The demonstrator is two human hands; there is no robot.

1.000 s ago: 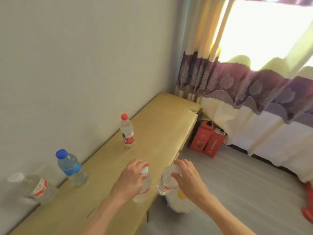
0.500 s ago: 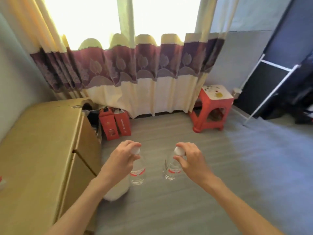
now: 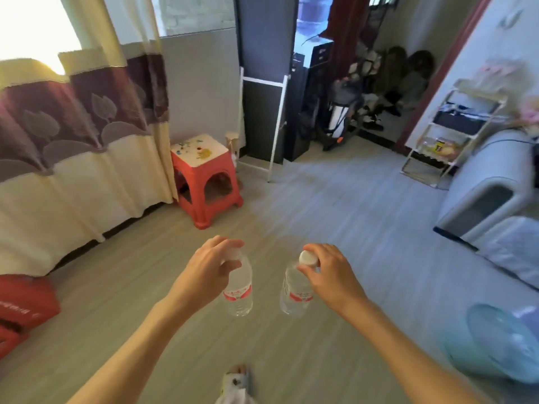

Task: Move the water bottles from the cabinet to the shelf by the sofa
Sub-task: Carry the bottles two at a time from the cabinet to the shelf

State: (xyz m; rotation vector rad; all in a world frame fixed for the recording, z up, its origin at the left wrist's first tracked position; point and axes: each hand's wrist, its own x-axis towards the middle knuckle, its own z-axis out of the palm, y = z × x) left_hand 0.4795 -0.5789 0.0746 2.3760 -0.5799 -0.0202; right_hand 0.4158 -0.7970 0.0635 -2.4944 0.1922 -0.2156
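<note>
The person stands in the middle of the room with both bare arms stretched forward over the grey plank floor. The left hand is clenched around the neck and cap of a clear plastic water bottle with a red-and-white label, which hangs upright below the fingers. The right hand pinches a second clear plastic bottle with a white cap and the same red label at its top — this one hangs upright too, just beside the first, the two bottles apart and not touching. Both are in the air above the floor, well apart from any furniture.

Ahead to the left, a red plastic stool with a paint-spotted white top stands by the long cream curtain with a maroon leaf-patterned band. At the far right, a slim white metal tiered shelf stands against the wall, right beside the rounded arm of a pale grey sofa. A light blue round fan sits low at the right edge, blurred. A dark doorway area behind holds cluttered items — too blurred to tell apart.
</note>
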